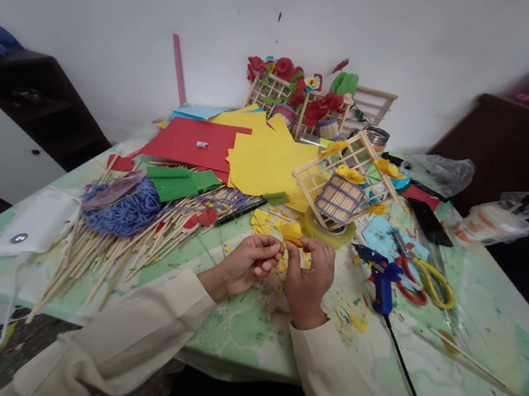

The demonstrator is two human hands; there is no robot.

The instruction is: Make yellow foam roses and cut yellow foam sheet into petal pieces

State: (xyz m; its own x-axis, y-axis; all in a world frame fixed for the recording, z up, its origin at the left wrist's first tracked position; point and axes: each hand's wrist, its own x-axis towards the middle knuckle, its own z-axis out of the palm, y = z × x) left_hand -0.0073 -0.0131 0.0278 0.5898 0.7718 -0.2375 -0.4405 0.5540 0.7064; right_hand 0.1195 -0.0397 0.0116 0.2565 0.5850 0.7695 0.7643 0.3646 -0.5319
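Over the middle of the table, a curved yellow paper petal [290,231] stands up at my fingertips. My right hand [310,279] pinches it between thumb and fingers at its lower edge. My left hand [251,263] is closed too, thumb against forefinger, and its fingertips meet the base of the petal. Those fingers partly hide that base. Yellow paper scraps [265,220] lie behind and beneath both hands. Just beyond is a small stick trellis [305,176] with yellow flowers and a stick pot, leaning on a roll of clear tape [312,229].
A blue glue gun [384,280] and scissors [436,285] lie at right, near a dark phone [429,221]. Sticks [129,257], purple yarn [125,206] and a white device [34,225] occupy the left. Yellow sheets [265,161], red sheets [188,141] and flowered trellises [272,89] are at the back.
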